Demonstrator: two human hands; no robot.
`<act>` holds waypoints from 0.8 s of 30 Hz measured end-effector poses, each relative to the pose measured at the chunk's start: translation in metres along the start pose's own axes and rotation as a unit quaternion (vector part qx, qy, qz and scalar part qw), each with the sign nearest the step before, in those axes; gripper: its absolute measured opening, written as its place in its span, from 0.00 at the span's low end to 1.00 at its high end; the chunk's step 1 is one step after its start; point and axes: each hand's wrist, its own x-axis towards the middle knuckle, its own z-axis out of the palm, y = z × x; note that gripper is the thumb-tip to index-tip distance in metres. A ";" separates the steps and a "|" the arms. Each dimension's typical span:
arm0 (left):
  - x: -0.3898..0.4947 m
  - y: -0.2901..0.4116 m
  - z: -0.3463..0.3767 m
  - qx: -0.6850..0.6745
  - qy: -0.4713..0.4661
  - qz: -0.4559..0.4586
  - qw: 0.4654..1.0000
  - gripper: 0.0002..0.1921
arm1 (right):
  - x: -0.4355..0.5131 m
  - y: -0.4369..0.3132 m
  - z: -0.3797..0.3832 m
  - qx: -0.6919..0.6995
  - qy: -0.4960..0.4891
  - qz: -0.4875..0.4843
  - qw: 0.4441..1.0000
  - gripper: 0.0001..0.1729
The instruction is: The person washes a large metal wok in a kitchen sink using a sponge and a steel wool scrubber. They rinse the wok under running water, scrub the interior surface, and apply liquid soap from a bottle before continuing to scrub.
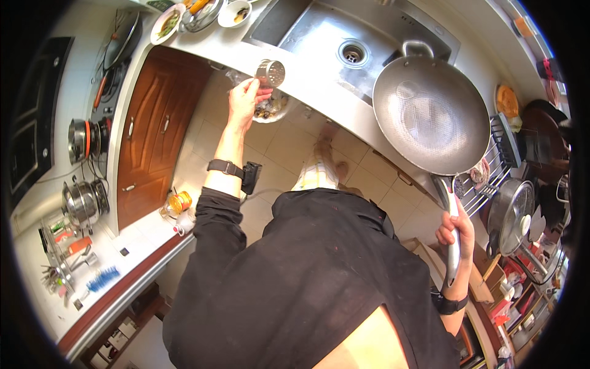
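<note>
My left hand (244, 99) pinches a perforated metal sink strainer basket (271, 74) by its side, its holed face turned to the right. Below it on the floor, partly hidden by the hand, is a lined waste bin (273, 119) with food scraps inside. In my right hand (457, 230) is the long metal handle of a wok (431, 115). The wok is raised at the right end of the sink, its textured inner surface facing up toward me. Between the two hands lies the stainless steel sink (318, 37), with its drain opening (353, 52) uncovered.
On the counter left of the sink stand a plate with green food (168, 24), a lidded pot (203, 14) and a white bowl (235, 14). A wire rack (484, 184) and a glass-lidded pan (511, 217) are at the right. Wooden cabinet doors (150, 124) line the left.
</note>
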 end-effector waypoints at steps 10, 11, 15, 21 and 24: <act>-0.006 -0.105 -0.024 -0.462 0.212 -0.184 0.841 0.07 | 0.016 -0.011 0.017 -0.004 -0.007 0.023 1.000 0.35; -0.007 -0.106 -0.024 -0.474 0.178 -0.174 0.845 0.07 | 0.015 -0.011 0.019 0.001 -0.017 0.019 1.000 0.35; -0.006 -0.093 -0.030 -0.530 0.046 -0.039 0.846 0.08 | 0.015 -0.011 0.025 0.007 0.002 0.023 1.000 0.34; 0.003 -0.084 -0.036 -0.523 0.147 -0.161 0.824 0.07 | 0.012 -0.008 0.029 -0.006 0.019 0.019 1.000 0.34; 0.004 -0.086 -0.042 -0.591 0.026 -0.007 0.806 0.07 | 0.013 -0.008 0.031 -0.008 0.010 0.011 1.000 0.34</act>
